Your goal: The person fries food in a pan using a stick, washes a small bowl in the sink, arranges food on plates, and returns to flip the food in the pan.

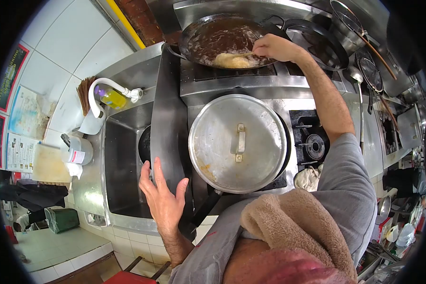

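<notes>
My right hand (274, 48) reaches over a wide wok (187, 40) of dark, bubbling oil. Its fingers are closed on the narrow end of a pale golden, battered piece of food (233, 60). The wider part of that piece lies in the foaming oil near the wok's front rim. My left hand (164, 201) is held up beside the sink, palm partly showing, fingers and thumb spread, with nothing in it. Between me and the wok, a large pot covered by a metal lid (217, 137) with a riveted handle stands on the stove.
At left is a steel sink (125, 161) with a white faucet (97, 92) and a bottle of yellow liquid (112, 98). A black pan (338, 45) sits right of the wok. A ladle (359, 94), strainers (369, 73), a bare burner (313, 144) and a cloth (307, 179) lie on the right.
</notes>
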A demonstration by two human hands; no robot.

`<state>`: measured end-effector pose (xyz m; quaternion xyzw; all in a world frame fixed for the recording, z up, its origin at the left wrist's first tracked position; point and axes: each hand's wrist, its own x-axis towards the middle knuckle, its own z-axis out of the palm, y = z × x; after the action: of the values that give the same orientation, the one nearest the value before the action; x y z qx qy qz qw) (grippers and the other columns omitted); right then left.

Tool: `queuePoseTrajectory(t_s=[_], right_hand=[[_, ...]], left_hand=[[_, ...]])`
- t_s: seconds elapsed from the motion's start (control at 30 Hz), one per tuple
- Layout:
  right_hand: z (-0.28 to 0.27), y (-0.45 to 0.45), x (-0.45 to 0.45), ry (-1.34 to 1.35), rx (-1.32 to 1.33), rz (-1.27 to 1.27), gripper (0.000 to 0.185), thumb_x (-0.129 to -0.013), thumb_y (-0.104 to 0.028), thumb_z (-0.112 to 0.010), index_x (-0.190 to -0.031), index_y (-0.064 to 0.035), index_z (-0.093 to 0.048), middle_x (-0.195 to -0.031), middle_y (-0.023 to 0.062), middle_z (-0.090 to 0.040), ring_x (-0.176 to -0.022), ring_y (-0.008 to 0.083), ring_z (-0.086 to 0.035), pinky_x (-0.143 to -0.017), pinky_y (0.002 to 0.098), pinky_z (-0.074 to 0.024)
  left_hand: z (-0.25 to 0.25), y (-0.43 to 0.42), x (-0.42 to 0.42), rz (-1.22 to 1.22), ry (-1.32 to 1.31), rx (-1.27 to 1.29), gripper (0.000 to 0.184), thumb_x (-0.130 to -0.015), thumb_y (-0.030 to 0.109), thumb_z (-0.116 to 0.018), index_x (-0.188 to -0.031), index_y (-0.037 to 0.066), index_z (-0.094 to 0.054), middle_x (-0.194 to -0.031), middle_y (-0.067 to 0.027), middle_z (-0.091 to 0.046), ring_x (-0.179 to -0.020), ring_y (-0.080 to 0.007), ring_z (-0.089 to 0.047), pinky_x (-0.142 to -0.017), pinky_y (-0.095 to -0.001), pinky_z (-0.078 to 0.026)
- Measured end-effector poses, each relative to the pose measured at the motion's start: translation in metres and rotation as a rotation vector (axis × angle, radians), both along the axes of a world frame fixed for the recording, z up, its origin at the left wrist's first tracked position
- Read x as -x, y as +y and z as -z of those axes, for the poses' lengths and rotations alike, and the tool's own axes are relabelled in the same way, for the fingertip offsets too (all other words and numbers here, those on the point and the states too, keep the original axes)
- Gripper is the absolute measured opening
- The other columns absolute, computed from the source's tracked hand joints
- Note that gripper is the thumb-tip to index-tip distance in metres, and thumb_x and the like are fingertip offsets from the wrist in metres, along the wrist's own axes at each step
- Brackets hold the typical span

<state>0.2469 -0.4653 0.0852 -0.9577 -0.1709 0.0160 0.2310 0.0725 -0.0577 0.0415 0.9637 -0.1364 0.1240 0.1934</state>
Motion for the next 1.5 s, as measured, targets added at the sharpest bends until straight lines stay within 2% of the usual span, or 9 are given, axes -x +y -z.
queuePoseTrajectory(t_s=[0.07, 0.13, 0.2, 0.23, 0.33, 0.6, 0.87, 1.1, 1.5], right_hand=[[0.005, -0.011, 0.002, -0.029, -0.092, 0.223, 0.019, -0.080, -0.016, -0.052, -0.083, 0.0012, -0.061, -0.076, 0.0148, -0.062, -0.069, 0.0240, -0.057, -0.067, 0.0346, -0.0444], [0.028, -0.025, -0.010, -0.033, -0.089, 0.248, 0.019, -0.081, -0.016, -0.051, -0.087, -0.0014, -0.061, -0.082, 0.0157, -0.063, -0.073, 0.0269, -0.060, -0.068, 0.0355, -0.0457], [0.051, -0.032, -0.021, -0.211, 0.025, 0.291, 0.020, -0.082, -0.019, -0.051, -0.092, -0.0052, -0.062, -0.085, 0.0162, -0.063, -0.081, 0.0306, -0.061, -0.072, 0.0373, -0.0468], [0.057, -0.030, -0.022, -0.181, 0.123, 0.347, 0.021, -0.082, -0.020, -0.050, -0.096, -0.0094, -0.062, -0.090, 0.0153, -0.063, -0.088, 0.0327, -0.060, -0.076, 0.0394, -0.0474], [0.056, -0.015, -0.022, -0.103, 0.365, 0.411, 0.023, -0.082, -0.019, -0.049, -0.099, -0.0118, -0.063, -0.093, 0.0152, -0.063, -0.089, 0.0322, -0.060, -0.077, 0.0410, -0.0477], [0.057, -0.010, -0.029, -0.045, 0.502, 0.366, 0.023, -0.081, -0.017, -0.049, -0.098, -0.0103, -0.063, -0.094, 0.0172, -0.062, -0.090, 0.0329, -0.060, -0.076, 0.0430, -0.0482], [0.056, 0.013, -0.011, -0.186, 0.351, 0.216, 0.021, -0.082, -0.019, -0.050, -0.097, -0.0123, -0.063, -0.090, 0.0127, -0.064, -0.088, 0.0315, -0.060, -0.077, 0.0428, -0.0475], [0.053, 0.029, -0.012, -0.173, 0.221, 0.188, 0.014, -0.082, -0.018, -0.049, -0.085, -0.0105, -0.061, -0.083, 0.0132, -0.062, -0.084, 0.0327, -0.059, -0.074, 0.0446, -0.0468], [0.051, 0.033, -0.001, -0.112, -0.004, 0.223, 0.020, -0.084, -0.019, -0.050, -0.097, -0.0104, -0.062, -0.090, 0.0101, -0.064, -0.090, 0.0290, -0.059, -0.081, 0.0404, -0.0445]], left_hand=[[-0.001, 0.000, 0.000, -0.019, 0.049, 0.012, 0.078, -0.070, 0.018, -0.072, -0.135, 0.010, -0.029, -0.135, -0.0187, -0.025, -0.119, -0.0361, -0.032, -0.097, -0.0431, -0.033], [-0.001, 0.000, 0.000, -0.025, 0.061, 0.009, 0.079, -0.070, 0.018, -0.072, -0.135, 0.011, -0.029, -0.135, -0.0187, -0.025, -0.118, -0.0359, -0.032, -0.096, -0.0430, -0.033], [-0.001, -0.001, 0.000, -0.029, 0.073, 0.005, 0.079, -0.069, 0.018, -0.072, -0.135, 0.011, -0.029, -0.135, -0.0187, -0.025, -0.118, -0.0357, -0.033, -0.096, -0.0430, -0.034], [-0.001, -0.001, 0.000, -0.030, 0.075, 0.000, 0.079, -0.069, 0.018, -0.072, -0.135, 0.011, -0.029, -0.135, -0.0186, -0.025, -0.117, -0.0354, -0.033, -0.095, -0.0430, -0.034], [-0.001, -0.001, 0.000, -0.029, 0.074, -0.012, 0.080, -0.069, 0.018, -0.072, -0.135, 0.011, -0.029, -0.135, -0.0184, -0.025, -0.117, -0.0352, -0.033, -0.095, -0.0430, -0.034], [0.001, 0.000, -0.001, -0.035, 0.081, 0.004, 0.079, -0.069, 0.019, -0.073, -0.135, 0.011, -0.029, -0.135, -0.0180, -0.025, -0.117, -0.0354, -0.033, -0.095, -0.0428, -0.035], [0.001, 0.000, -0.001, -0.008, 0.040, 0.015, 0.080, -0.068, 0.022, -0.074, -0.135, 0.012, -0.031, -0.130, -0.0194, -0.028, -0.115, -0.0374, -0.034, -0.092, -0.0459, -0.035], [-0.001, -0.001, 0.000, -0.028, 0.073, -0.002, 0.080, -0.069, 0.017, -0.073, -0.135, 0.010, -0.029, -0.135, -0.0185, -0.024, -0.118, -0.0364, -0.032, -0.096, -0.0431, -0.034], [0.000, -0.001, 0.000, -0.010, 0.057, -0.001, 0.080, -0.068, 0.018, -0.073, -0.135, 0.010, -0.030, -0.135, -0.0182, -0.025, -0.117, -0.0363, -0.033, -0.095, -0.0433, -0.035]])
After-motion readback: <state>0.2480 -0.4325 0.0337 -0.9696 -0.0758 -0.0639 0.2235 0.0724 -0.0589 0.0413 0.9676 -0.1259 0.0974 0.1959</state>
